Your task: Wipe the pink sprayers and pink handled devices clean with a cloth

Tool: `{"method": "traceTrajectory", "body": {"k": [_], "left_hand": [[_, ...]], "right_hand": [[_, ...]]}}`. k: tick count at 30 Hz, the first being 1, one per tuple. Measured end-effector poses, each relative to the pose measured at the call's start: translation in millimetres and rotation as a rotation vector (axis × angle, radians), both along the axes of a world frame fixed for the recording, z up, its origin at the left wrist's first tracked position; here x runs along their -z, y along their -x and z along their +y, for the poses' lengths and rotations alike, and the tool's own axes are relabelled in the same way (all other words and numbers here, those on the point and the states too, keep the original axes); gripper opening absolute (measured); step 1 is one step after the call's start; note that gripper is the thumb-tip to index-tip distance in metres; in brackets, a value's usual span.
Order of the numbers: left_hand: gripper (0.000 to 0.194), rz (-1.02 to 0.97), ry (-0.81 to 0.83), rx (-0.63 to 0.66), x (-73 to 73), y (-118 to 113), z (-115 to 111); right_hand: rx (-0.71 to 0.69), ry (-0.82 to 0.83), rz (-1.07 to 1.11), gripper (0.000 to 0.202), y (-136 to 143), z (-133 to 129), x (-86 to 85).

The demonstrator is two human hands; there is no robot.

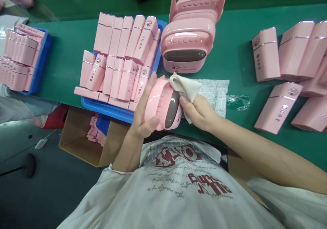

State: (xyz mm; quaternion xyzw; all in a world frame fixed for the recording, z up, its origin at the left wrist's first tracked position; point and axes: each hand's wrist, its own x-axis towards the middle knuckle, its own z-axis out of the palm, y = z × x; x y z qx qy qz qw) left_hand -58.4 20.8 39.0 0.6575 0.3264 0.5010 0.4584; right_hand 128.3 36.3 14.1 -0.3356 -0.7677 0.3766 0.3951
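My left hand point(144, 116) is wrapped round a pink handled device point(162, 104) with a dark oval window, tilted on its side in front of my chest. My right hand point(198, 111) pinches a white cloth point(187, 87), which lies against the device's upper right edge by the window. Some of the right fingers are hidden under the cloth. Just beyond, two more pink handled devices point(187, 45) stand one behind the other on the green table point(237, 62). Bubble wrap point(217, 94) lies flat beside my right hand.
A blue tray point(107, 110) piled with pink boxes is left of my hands. Another blue tray point(42, 62) sits farther left, near a person's sleeve point(22, 106). Several pink boxes point(278, 108) stand at right. Below the table edge is a cardboard box point(76, 137).
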Motion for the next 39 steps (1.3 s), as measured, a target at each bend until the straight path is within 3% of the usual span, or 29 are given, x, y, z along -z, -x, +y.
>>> {"method": "traceTrajectory", "body": {"k": [5, 10, 14, 19, 24, 28, 34, 39], "left_hand": [[0.071, -0.015, 0.079, -0.016, -0.9, 3.6, 0.2], [0.078, 0.004, 0.035, -0.025, 3.7, 7.9, 2.0], [0.075, -0.034, 0.084, -0.029, 5.2, 8.1, 2.0], [0.077, -0.067, 0.059, -0.035, 4.3, 6.2, 2.6], [0.070, -0.030, 0.068, -0.044, 1.9, 4.4, 2.0], [0.078, -0.062, 0.042, -0.039, 3.4, 2.6, 1.2], [0.071, -0.016, 0.126, -0.041, -0.4, 3.0, -1.5], [0.079, 0.024, 0.000, -0.033, 4.1, 0.4, -2.0]], "right_hand": [[-0.235, -0.446, 0.056, 0.058, -1.4, -4.3, -0.2], [-0.072, -0.251, -0.015, 0.059, -6.9, -0.6, -1.3], [-0.232, -0.489, 0.013, 0.059, -5.8, -1.6, 0.7], [-0.068, -0.282, -0.001, 0.061, -4.2, -3.9, 1.9], [-0.236, -0.413, 0.001, 0.057, -5.2, -2.8, -0.9], [-0.070, -0.138, -0.055, 0.060, -4.5, -3.0, -0.2], [-0.186, -0.390, -0.115, 0.062, 5.0, -13.3, 3.4], [-0.119, -0.147, -0.089, 0.073, -1.0, -2.1, 0.3]]}}
